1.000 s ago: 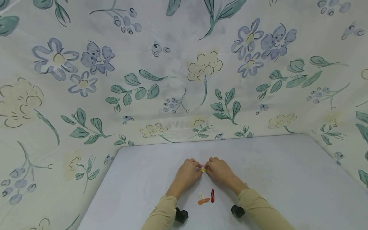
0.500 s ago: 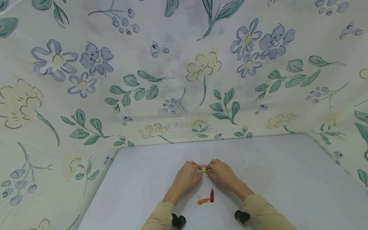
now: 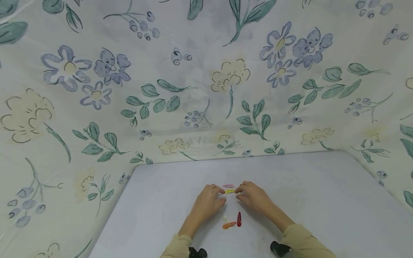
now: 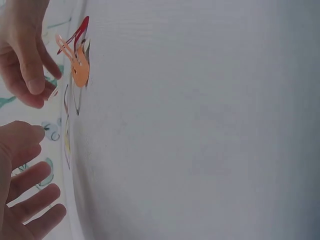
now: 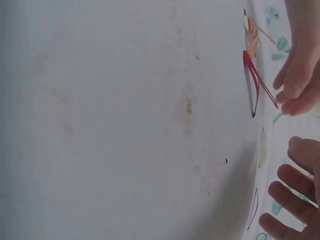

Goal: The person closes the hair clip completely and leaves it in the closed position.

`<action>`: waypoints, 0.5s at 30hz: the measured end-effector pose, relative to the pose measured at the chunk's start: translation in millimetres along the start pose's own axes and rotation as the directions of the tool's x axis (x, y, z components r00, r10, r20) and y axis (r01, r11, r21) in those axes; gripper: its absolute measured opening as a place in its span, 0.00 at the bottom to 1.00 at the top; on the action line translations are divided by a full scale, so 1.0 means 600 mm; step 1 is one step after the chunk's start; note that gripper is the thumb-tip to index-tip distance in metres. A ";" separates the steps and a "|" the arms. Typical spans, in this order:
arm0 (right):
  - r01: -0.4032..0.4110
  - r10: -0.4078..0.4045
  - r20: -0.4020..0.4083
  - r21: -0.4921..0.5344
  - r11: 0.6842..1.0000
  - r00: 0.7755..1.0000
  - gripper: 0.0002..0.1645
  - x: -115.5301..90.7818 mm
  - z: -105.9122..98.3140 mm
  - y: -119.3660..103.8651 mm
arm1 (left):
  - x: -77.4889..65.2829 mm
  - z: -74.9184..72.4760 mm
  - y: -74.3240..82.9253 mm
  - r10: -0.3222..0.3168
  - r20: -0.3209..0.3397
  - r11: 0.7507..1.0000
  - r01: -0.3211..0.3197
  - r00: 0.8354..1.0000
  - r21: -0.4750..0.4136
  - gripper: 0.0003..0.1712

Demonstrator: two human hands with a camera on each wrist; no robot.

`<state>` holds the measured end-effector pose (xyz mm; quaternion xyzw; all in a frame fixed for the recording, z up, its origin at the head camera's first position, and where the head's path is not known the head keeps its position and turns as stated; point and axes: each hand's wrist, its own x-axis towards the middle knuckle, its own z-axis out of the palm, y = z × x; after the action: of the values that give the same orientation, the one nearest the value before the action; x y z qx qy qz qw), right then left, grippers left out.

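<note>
Two snap hair clips lie on the table between my hands, a pink clip (image 3: 228, 186) farther away and a yellow clip (image 3: 230, 191) just nearer. My left hand (image 3: 208, 201) is at the yellow clip's left end, its fingers relaxed. Across from it, my right hand (image 3: 255, 197) is beside the right end, its fingers loosely bent. Whether the fingertips touch this clip cannot be told. Nearer to me, an orange clip (image 4: 80, 72) lies across a cream-coloured clip (image 3: 225, 219). A red clip (image 5: 252, 70) lies to their right. Both wrist views show spread fingers holding nothing.
The white table (image 3: 161, 208) stretches to both sides of the hands. Behind it rises a flower-patterned cloth (image 3: 193, 96). Black wrist devices (image 3: 279, 248) sit by the sleeves, close above the tabletop.
My hands have drawn apart a little and back from the clips, and more of the pink and yellow clips shows between them. The orange, cream and red clips stay put.
</note>
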<state>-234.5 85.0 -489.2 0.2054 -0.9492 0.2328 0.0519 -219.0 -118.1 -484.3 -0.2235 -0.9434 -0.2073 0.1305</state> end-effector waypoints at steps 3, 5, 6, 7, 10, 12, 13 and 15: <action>0.009 -0.009 -0.001 0.036 0.999 1.000 0.09 -0.006 -0.004 -0.003 | -0.007 -0.003 0.000 -0.024 0.011 0.998 0.025 1.000 -0.051 0.11; 0.011 -0.011 -0.001 0.060 0.998 1.000 0.09 -0.009 -0.005 -0.004 | -0.012 -0.005 0.000 -0.037 0.011 0.996 0.038 0.999 -0.080 0.11; 0.012 -0.012 0.001 0.072 0.997 1.000 0.09 -0.010 -0.006 -0.005 | -0.015 -0.006 0.001 -0.049 0.013 0.994 0.050 0.999 -0.097 0.12; 0.015 -0.015 -0.001 0.084 0.996 1.000 0.09 -0.011 -0.007 -0.006 | -0.017 -0.006 0.001 -0.053 0.010 0.992 0.053 0.999 -0.114 0.12; 0.025 -0.025 -0.004 0.115 0.993 1.000 0.09 -0.015 -0.007 -0.007 | -0.023 -0.008 0.005 -0.066 0.011 0.983 0.067 0.998 -0.168 0.13; 0.038 -0.038 -0.003 0.128 0.991 0.999 0.09 -0.018 -0.007 -0.008 | -0.027 -0.008 0.009 -0.075 0.021 0.977 0.077 0.997 -0.198 0.14; 0.047 -0.047 -0.002 0.138 0.989 0.999 0.09 -0.020 -0.007 -0.007 | -0.029 -0.008 0.011 -0.077 0.027 0.974 0.081 0.997 -0.209 0.14; 0.053 -0.055 0.008 0.156 0.986 0.998 0.09 -0.025 -0.006 -0.007 | -0.032 -0.007 0.015 -0.087 0.042 0.970 0.094 0.995 -0.224 0.15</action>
<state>-219.3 88.5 -487.2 0.2359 -0.9225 0.3034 0.0365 -197.2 -119.6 -484.1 -0.1969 -0.9250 -0.3152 0.0797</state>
